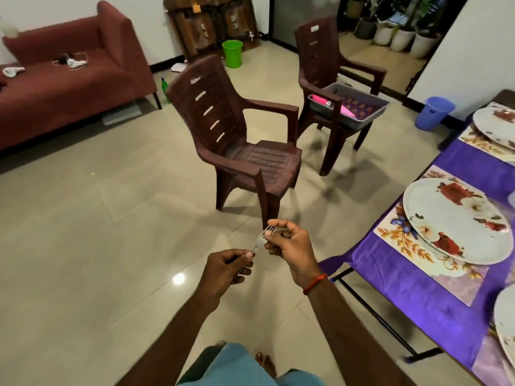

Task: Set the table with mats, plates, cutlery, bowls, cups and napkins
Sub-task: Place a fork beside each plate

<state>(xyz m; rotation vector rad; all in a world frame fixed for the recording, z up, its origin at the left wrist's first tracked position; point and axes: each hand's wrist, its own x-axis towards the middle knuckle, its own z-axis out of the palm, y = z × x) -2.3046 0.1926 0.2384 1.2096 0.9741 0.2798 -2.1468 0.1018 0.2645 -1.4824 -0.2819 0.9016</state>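
Down at the bottom we see a bare foot (pixel 266 360) on the pale tiled floor (pixel 83 218), and both forearms reach out ahead of us. The left hand (pixel 227 270) has its fingers curled round the handle of a metal fork (pixel 261 241), thumb on top. The right hand (pixel 292 245), with a red thread band (pixel 315 284) at the wrist, pinches the fork's head just below the tines between thumb and fingers. So both hands are clamped on the fork, which is held in the air over the floor, well apart from the table. Off to our right is the table, covered in a purple cloth (pixel 412 280). On it lies a floral mat (pixel 401 238) with a white rose-patterned plate (pixel 451 218) on top. The edge of a nearer plate (pixel 505 319) peeks in at the lower right, and a farther plate (pixel 493 123) sits on its own mat up the table. Straight ahead, past the hands, a brown plastic armchair (pixel 267 160) stands on the tiles. Behind it a second brown chair (pixel 320 65) carries a grey tray (pixel 370 118) on its seat, and a pink object (pixel 345 108) lies in the tray; we can't tell what it is. A blue bin (pixel 434 112) stands by the right wall and a green bin (pixel 233 52) by the back wall. A maroon sofa (pixel 55 93) runs along the left, and white potted plants (pixel 401 37) line the far doorway.
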